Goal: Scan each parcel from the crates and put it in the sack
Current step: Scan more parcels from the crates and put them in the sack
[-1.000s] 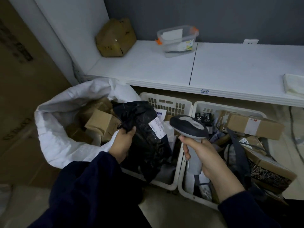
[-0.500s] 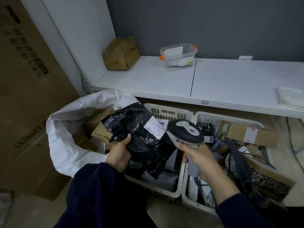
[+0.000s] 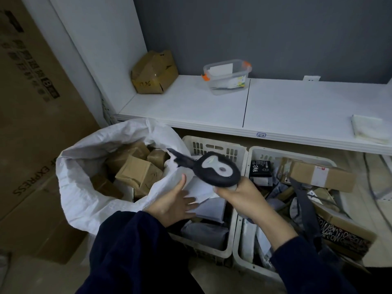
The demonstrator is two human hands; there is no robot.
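Crates number 2, both white plastic, side by side under the shelf. The left crate holds 1 white mailer and 2 grey mailers. The right crate holds a heap including 1 labelled brown box and 1 small black box.

Your left hand is spread wide over the white mailer, gripping nothing; whether it touches, I cannot tell. Your right hand is wrapped round the 1 barcode scanner.

1 blurred black parcel shows at the rim of the 1 white sack, which holds at least 4 cardboard boxes.

On the shelf: 1 crumpled box, 1 clear tub, 1 folded cloth.
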